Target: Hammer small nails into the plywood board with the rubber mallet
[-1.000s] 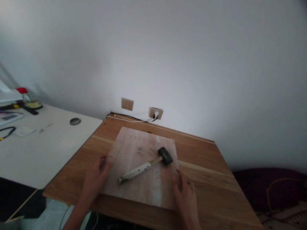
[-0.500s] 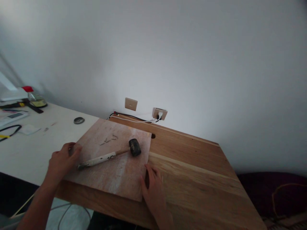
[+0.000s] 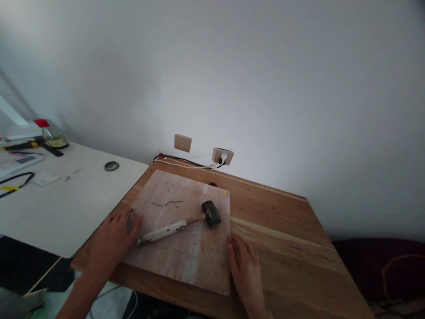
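A pinkish-brown square board (image 3: 179, 261) lies flat on the wooden desk. My left hand (image 3: 114, 232) is at its left edge, thumb over the top and fingers along the side. At the opposite edge, my right hand (image 3: 245, 261) presses its fingers against the board. Between them the two hands hold it. On the board rests a mallet with a black head (image 3: 211, 213) and a white-wrapped handle (image 3: 166, 231). Several thin nails (image 3: 167, 203) lie in a loose row behind the handle.
The wooden desk (image 3: 292, 257) stands against the wall beside a white table (image 3: 43, 212). On that table are a grey tape roll (image 3: 111, 166), a red-capped bottle (image 3: 55, 137), a hammer (image 3: 49, 147) and a black cable (image 3: 20, 178). Cords run to a wall socket (image 3: 222, 156).
The board has slid right, carrying the mallet and nails, and its left side no longer overlaps the white table. Both my hands moved right with it.
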`<state>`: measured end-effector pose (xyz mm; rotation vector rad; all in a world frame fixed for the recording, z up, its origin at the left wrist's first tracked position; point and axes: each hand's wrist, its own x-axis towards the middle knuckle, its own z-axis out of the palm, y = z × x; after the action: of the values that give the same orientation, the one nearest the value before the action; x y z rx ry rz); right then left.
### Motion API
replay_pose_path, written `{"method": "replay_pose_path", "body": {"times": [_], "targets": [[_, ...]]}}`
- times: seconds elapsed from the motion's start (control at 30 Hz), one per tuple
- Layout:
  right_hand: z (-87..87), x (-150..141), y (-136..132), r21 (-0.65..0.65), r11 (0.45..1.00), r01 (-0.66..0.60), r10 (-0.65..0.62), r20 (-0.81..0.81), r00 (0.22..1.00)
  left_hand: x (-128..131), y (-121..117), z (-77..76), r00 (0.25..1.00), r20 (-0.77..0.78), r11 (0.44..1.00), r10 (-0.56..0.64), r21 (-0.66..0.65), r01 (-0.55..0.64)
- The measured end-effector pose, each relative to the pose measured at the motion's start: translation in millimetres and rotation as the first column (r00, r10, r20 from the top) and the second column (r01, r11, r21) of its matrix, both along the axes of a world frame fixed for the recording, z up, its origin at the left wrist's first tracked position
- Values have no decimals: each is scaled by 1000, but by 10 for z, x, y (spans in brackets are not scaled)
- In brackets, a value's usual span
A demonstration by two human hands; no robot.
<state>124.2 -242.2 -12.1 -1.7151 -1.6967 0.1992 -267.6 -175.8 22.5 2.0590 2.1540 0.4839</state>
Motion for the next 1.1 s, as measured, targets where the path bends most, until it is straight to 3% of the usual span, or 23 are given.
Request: {"method": "replay_pose_path", "body": {"times": [0.1,0.23,0.37,0.43,0.5,0.57,0.63,0.8,0.87,0.97,1.0,1.03,1.1], "targets": [[-23,407,-134,35,993,108,-110,46,993,283,-125,-81,993,-41,994,-107,-19,106],[14,821,-324,40,971,234,-236,76,969,604,-206,-128,988,106,993,-112,-20,115],[159,779,-458,28,936,350,-349,-27,937,857,-146,-148,964,153,976,-217,50,212],[252,578,-456,-64,951,302,-308,-134,942,1014,-91,-152,942,164,954,-294,108,279],[336,330,-387,-214,967,138,-188,-233,954,1198,-38,-140,911,169,925,-376,129,358],[398,110,-270,-305,952,-37,-60,-305,950,1391,10,-101,880,159,894,-447,97,437],[435,-33,-148,-327,939,-105,-8,-326,945,1563,55,-38,850,143,861,-507,49,506],[429,-76,-102,-349,932,-97,-99,-503,858,1818,176,96,792,84,795,-605,2,607],[404,-37,-201,-340,938,-68,-172,-627,760,1874,225,90,780,55,781,-624,7,624],[373,64,-377,-306,952,13,-266,-804,532,1955,282,36,766,8,766,-642,18,642],[366,117,-425,-315,949,27,-287,-822,491,1981,296,19,765,-10,765,-644,11,644],[358,180,-462,-333,943,29,-303,-815,494,2005,308,6,765,-23,765,-644,-2,644],[338,338,-503,-361,932,21,-299,-738,606,2038,331,-1,767,-16,767,-641,-21,641]]}}
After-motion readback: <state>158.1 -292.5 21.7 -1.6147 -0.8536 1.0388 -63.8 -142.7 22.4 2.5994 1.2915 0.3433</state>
